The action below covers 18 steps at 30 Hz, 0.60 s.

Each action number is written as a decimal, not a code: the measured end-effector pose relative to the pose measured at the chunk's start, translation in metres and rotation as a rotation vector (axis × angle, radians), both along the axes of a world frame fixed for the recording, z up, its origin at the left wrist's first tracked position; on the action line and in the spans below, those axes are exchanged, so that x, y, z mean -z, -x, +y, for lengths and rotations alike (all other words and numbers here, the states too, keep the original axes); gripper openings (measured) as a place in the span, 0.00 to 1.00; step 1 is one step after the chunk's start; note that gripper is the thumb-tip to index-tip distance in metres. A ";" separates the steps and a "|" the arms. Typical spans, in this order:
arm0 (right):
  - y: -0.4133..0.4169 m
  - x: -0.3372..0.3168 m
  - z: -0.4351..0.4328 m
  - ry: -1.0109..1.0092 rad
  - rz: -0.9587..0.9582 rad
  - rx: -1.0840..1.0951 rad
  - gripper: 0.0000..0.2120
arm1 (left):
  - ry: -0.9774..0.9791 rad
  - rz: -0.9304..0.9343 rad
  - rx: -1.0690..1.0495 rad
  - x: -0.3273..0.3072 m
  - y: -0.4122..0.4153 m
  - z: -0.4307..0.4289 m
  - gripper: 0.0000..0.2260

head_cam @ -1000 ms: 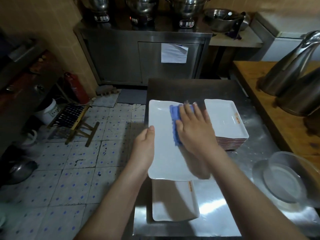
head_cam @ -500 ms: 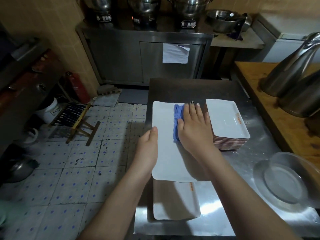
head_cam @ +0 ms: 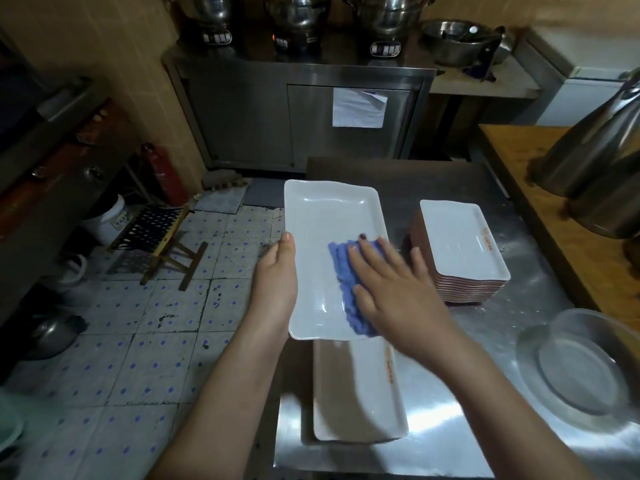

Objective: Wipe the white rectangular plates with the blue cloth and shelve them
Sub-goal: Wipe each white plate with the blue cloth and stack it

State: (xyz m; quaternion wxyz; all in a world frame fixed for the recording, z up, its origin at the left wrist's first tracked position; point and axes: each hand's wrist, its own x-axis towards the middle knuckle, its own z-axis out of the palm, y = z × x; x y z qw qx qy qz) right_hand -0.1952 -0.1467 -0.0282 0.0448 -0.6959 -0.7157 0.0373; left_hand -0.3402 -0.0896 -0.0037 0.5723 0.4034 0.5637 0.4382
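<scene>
White rectangular plate (head_cam: 329, 216) is held above the table (head_cam: 485, 341), between the two hands, with its long side running away from the person. The left hand (head_cam: 277, 282) grips the plate's left edge. Its thumb lies along the top of the rim, and its fingers are hidden under the plate. The right hand (head_cam: 391, 289) lies flat with its fingers straight and spread, pressing the blue cloth (head_cam: 341, 268) against the near half of the plate's upper face. The cloth is bunched under the palm and shows along the hand's left side, reaching to the plate's near edge.

Just beyond the right hand's fingertips, to their right, a stack of plates (head_cam: 460, 244) of the same kind stands on the table. Below both wrists, closer to the person, a second plate (head_cam: 360, 393) lies flat on the table, partly covered by the held plate. A clear bowl (head_cam: 581, 368) sits to the right of the right forearm.
</scene>
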 end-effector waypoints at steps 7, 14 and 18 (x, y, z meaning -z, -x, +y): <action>-0.013 -0.003 0.036 -0.090 0.018 0.174 0.27 | 0.015 0.013 0.090 0.004 -0.004 -0.013 0.16; 0.001 0.025 0.001 -0.012 0.105 0.043 0.29 | 0.015 0.038 0.035 0.010 0.002 -0.005 0.15; -0.016 0.005 0.042 -0.092 0.113 0.183 0.26 | -0.007 0.055 0.101 0.008 -0.006 -0.011 0.16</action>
